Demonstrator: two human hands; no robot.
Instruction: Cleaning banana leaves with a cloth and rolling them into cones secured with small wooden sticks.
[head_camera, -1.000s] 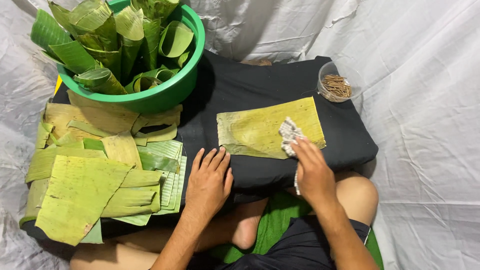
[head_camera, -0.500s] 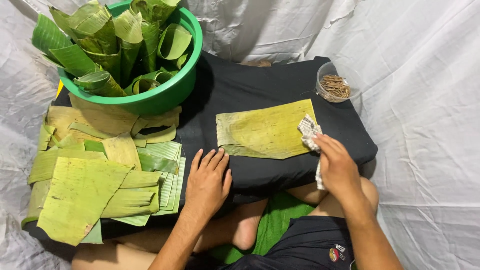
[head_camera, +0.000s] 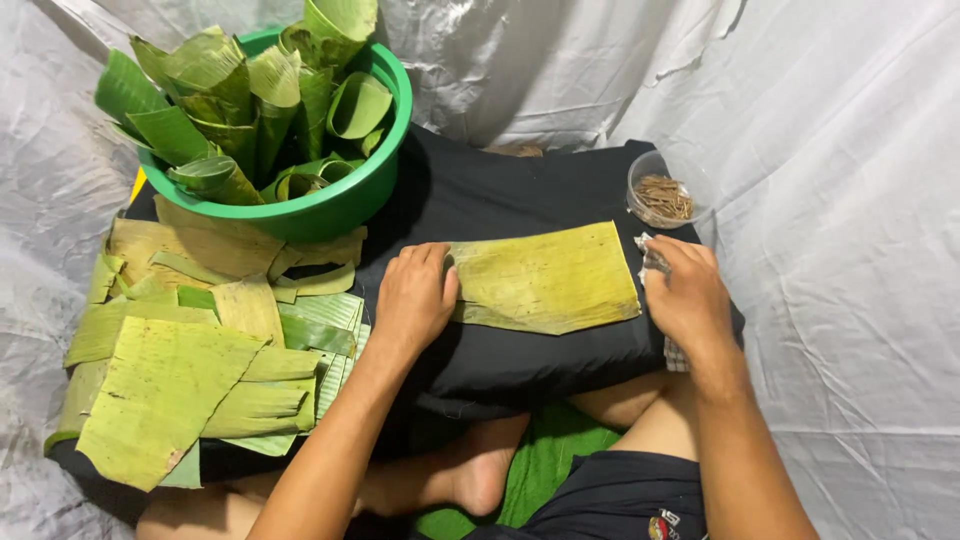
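Observation:
A yellow-green banana leaf piece (head_camera: 545, 279) lies flat on a black cushion (head_camera: 520, 190) across my lap. My left hand (head_camera: 413, 300) rests palm down on the leaf's left edge. Just past the leaf's right edge, my right hand (head_camera: 688, 297) is closed on a white checked cloth (head_camera: 655, 257); part of the cloth hangs out below my palm.
A green plastic basin (head_camera: 330, 205) full of rolled banana leaves stands at the back left. A pile of flat cut leaf pieces (head_camera: 170, 370) lies at the left. A small clear bowl of thin brown sticks (head_camera: 662, 190) sits at the cushion's back right corner. White sheeting surrounds everything.
My right hand with the cloth has slid rightward off the leaf to its right edge. My left hand has moved up and right onto the leaf's left edge.

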